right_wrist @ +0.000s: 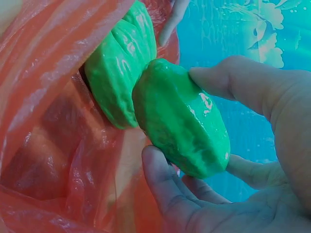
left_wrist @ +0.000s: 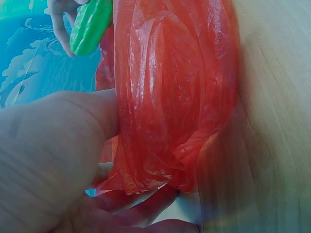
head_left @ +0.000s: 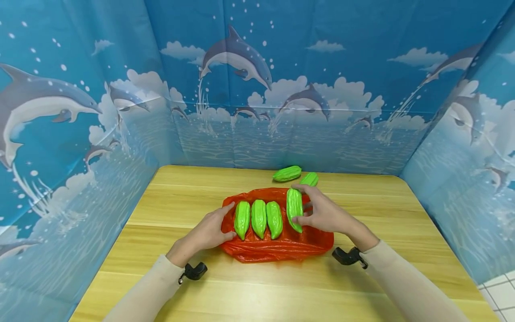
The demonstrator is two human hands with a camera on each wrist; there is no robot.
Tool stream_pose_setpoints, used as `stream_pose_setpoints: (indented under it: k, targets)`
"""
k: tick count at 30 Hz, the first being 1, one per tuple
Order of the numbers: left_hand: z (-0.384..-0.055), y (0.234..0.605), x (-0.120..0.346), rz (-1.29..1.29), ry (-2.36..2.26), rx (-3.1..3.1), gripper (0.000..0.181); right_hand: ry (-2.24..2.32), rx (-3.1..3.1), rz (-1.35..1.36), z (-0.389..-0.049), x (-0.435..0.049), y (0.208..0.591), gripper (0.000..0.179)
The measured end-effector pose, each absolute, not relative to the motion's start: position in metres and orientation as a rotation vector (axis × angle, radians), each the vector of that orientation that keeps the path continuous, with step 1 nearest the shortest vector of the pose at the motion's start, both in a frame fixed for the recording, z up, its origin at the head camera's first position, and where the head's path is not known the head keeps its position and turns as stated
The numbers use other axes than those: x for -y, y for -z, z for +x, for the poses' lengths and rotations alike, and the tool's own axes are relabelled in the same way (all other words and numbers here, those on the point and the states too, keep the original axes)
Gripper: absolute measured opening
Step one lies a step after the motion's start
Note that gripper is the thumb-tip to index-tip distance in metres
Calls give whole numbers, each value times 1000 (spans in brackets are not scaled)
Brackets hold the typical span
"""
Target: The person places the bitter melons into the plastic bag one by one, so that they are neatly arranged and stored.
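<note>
1. From my remote seat I see a red plastic bag [head_left: 277, 243] lying flat on the wooden counter [head_left: 257, 286], serving as a mat; three green gourds [head_left: 259, 218] lie on it side by side, lengthwise away from me, touching or nearly so, which reads as a tidy row being built from the left.
2. The right hand [head_left: 326, 215] has thumb and fingers curled round a fourth gourd [head_left: 294, 208], held parallel to the row and just to its right; the right wrist view shows this held gourd [right_wrist: 182, 119] pinched between thumb above and fingers below, its tip against a neighbour [right_wrist: 119, 73]; whether it already rests on the bag I cannot tell.
3. The left hand [head_left: 211, 231] lies on the bag's left edge, thumb beside the leftmost gourd, fingers under or at the plastic; I judge it steadies the thin film; the left wrist view shows fingers against crumpled red plastic [left_wrist: 170, 97], gripping lightly.
4. Two more gourds [head_left: 287, 173] lie on the bare counter beyond the bag, apart from the row.
5. Both forearms, in pale sleeves, reach in from the near edge, wrists low.
</note>
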State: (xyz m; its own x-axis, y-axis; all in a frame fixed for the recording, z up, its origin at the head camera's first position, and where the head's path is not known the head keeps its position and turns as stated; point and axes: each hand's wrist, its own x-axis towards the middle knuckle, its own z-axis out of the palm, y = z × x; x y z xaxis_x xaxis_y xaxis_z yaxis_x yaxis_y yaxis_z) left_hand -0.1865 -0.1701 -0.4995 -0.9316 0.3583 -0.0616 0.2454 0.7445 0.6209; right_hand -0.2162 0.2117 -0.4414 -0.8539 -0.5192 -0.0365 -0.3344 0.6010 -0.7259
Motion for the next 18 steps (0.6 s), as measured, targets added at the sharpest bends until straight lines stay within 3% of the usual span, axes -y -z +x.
stream_pose_setpoints:
  k: [18]
  targets:
    - [-188,501,171,494,-963,-2756,96,986,-2551,-750,-218,-202,443,94]
